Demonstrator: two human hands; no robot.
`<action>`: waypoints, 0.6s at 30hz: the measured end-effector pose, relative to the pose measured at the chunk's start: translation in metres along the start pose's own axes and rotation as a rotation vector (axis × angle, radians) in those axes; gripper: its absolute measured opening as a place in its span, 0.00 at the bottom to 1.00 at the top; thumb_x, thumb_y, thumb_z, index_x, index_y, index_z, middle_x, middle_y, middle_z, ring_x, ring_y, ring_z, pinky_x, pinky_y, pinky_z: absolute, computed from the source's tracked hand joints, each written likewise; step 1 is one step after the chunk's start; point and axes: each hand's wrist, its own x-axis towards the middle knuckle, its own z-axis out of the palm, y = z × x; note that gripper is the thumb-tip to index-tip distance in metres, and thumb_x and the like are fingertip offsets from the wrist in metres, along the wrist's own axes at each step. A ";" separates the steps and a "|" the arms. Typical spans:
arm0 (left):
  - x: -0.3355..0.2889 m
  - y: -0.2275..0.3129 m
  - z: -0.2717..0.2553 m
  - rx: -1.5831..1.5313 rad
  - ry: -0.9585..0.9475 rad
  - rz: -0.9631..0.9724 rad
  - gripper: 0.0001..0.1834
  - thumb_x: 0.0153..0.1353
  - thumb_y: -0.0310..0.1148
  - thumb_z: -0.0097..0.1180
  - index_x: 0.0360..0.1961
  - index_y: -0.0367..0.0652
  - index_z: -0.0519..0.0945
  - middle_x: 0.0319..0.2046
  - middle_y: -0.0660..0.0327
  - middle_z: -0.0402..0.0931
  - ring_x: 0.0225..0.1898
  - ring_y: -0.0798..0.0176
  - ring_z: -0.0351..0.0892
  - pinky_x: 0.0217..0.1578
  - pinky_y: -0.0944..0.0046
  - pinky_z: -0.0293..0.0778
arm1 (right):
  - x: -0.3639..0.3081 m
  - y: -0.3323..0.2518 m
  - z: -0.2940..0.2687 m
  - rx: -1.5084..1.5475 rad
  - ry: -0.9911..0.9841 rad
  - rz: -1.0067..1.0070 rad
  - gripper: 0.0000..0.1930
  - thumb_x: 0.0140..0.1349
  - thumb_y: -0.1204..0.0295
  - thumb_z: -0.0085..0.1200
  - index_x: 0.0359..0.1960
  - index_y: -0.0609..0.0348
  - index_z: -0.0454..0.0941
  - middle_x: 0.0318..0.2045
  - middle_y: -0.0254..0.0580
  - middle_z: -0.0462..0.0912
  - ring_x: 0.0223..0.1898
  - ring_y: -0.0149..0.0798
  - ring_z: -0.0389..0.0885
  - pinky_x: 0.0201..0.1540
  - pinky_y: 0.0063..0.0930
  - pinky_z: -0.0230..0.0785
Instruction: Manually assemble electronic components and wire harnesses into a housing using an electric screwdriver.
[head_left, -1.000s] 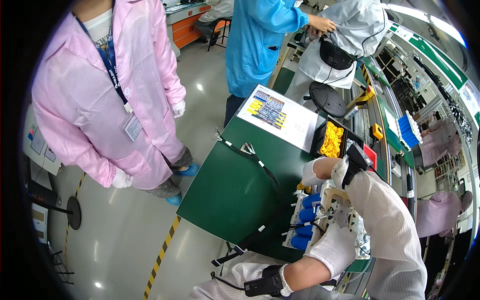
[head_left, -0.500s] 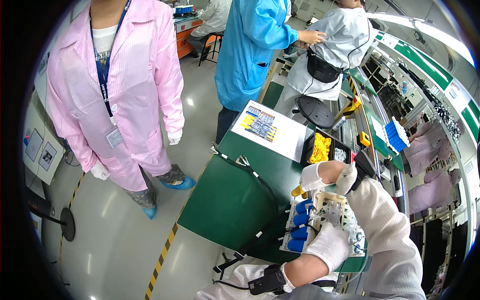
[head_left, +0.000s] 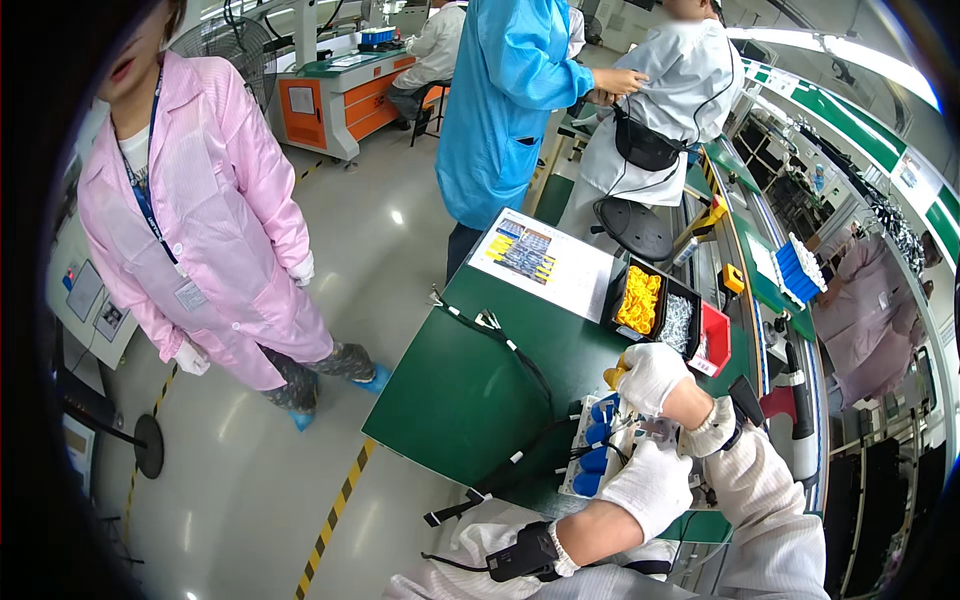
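Observation:
A white-framed assembly with several blue cylinders [head_left: 592,460] and black leads lies near the right end of the green table. Over its near right side rests my left hand [head_left: 650,488], white-gloved, its fingertips hidden. My right hand [head_left: 652,378], also gloved, is bent and closed above the assembly's far end. At its fingertips shows a small yellow piece [head_left: 614,374]; whether it is held or covers a finger I cannot make out. Both hands are close together, and they hide much of the assembly's middle.
Beyond my right hand stand a black bin of yellow parts [head_left: 638,302], a bin of small metal parts [head_left: 677,322] and a red bin [head_left: 712,340]. A printed sheet [head_left: 545,258] and a black cable bundle [head_left: 515,350] lie on the table [head_left: 450,400]. A person in pink [head_left: 200,220] stands left.
My right hand has turned over and its forearm has drawn back, uncovering the red bin and a power tool at right. The view has shifted, and the person in pink appears farther left.

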 end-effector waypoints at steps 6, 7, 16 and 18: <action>-0.018 0.018 -0.001 -0.093 -0.063 -0.003 0.09 0.58 0.37 0.61 0.32 0.49 0.91 0.38 0.59 0.82 0.46 0.51 0.83 0.42 0.48 0.75 | -0.038 -0.011 -0.016 0.024 0.127 -0.056 0.15 0.59 0.61 0.69 0.28 0.64 0.88 0.21 0.53 0.83 0.24 0.53 0.85 0.31 0.38 0.79; -0.025 0.019 0.005 -0.112 0.017 0.014 0.11 0.59 0.40 0.60 0.31 0.47 0.90 0.39 0.57 0.82 0.46 0.50 0.82 0.45 0.48 0.74 | -0.043 -0.015 -0.016 0.057 0.176 -0.102 0.15 0.58 0.62 0.69 0.28 0.63 0.88 0.22 0.52 0.83 0.24 0.53 0.85 0.31 0.38 0.79; -0.043 0.035 0.028 -0.141 0.052 0.103 0.12 0.58 0.37 0.58 0.29 0.44 0.90 0.38 0.55 0.78 0.44 0.49 0.79 0.50 0.48 0.72 | -0.073 -0.036 -0.042 0.036 0.124 -0.152 0.18 0.60 0.55 0.70 0.27 0.59 0.88 0.26 0.48 0.84 0.28 0.54 0.85 0.34 0.40 0.78; -0.046 0.037 0.018 -0.144 0.018 0.095 0.11 0.57 0.35 0.58 0.31 0.41 0.89 0.37 0.56 0.77 0.43 0.50 0.79 0.48 0.49 0.73 | -0.070 -0.028 -0.048 0.063 0.041 -0.240 0.19 0.61 0.54 0.70 0.27 0.60 0.88 0.25 0.50 0.84 0.27 0.55 0.85 0.32 0.40 0.77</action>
